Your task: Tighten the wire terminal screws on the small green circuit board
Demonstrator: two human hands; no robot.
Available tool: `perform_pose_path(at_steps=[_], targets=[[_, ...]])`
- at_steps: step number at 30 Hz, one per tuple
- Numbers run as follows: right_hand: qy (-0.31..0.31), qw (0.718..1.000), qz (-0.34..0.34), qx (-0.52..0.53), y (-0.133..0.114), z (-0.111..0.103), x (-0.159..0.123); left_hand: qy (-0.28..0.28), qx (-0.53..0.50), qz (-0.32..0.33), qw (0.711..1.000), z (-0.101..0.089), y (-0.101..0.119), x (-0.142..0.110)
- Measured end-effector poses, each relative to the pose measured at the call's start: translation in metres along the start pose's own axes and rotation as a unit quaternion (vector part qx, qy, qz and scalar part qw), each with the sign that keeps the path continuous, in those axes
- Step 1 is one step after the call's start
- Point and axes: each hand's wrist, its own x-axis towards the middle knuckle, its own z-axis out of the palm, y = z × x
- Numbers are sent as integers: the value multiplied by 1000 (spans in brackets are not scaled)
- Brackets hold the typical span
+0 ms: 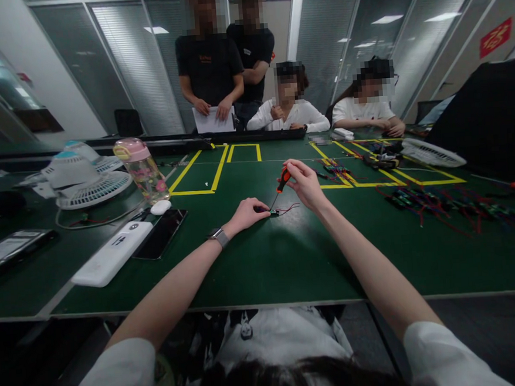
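My right hand [303, 181] grips a screwdriver [284, 178] with an orange and black handle, its thin shaft slanting down to the left. The tip meets or comes very close to a small green circuit board [275, 213] on the table; contact is too small to make out. Red and dark wires trail rightward from the board. My left hand [248, 215], a watch on its wrist, rests on the table with fingers closed on the board's left end, where a small dark part shows.
Left of my arms lie a white phone-like device [114, 253], a dark phone [161, 234], a pink-lidded bottle [141, 169] and a white fan [92, 190]. Wired boards [452, 203] lie heaped at right. Yellow tape [220, 169] marks the green table [254, 269]. Several people are opposite.
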Motion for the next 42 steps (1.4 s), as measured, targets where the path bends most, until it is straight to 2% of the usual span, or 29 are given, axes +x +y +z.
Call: perform_pose_path(at_steps=[3,9,13,19,24,27,42], targets=[[16,1000,-10,-3,0,0,0,6,0,3,1000,1,-2,0],[-25,999,-19,-7,-4,-1,-5,7,-6,9,1000,3,-6,1],[-31,999,-16,0,-6,-1,-7,12,0,11,1000,4,-6,1],[11,1000,-11,11,-6,-1,-10,7,1,5,1000,3,-4,1],[60,998,-17,-19,-3,-2,-11,8,3,2,1000,2,-1,0],[65,998,-18,-16,-3,-2,-11,6,2,3,1000,2,0,0],[-50,999,6,-5,-13,-7,-16,2,-2,8,1000,3,-5,0]])
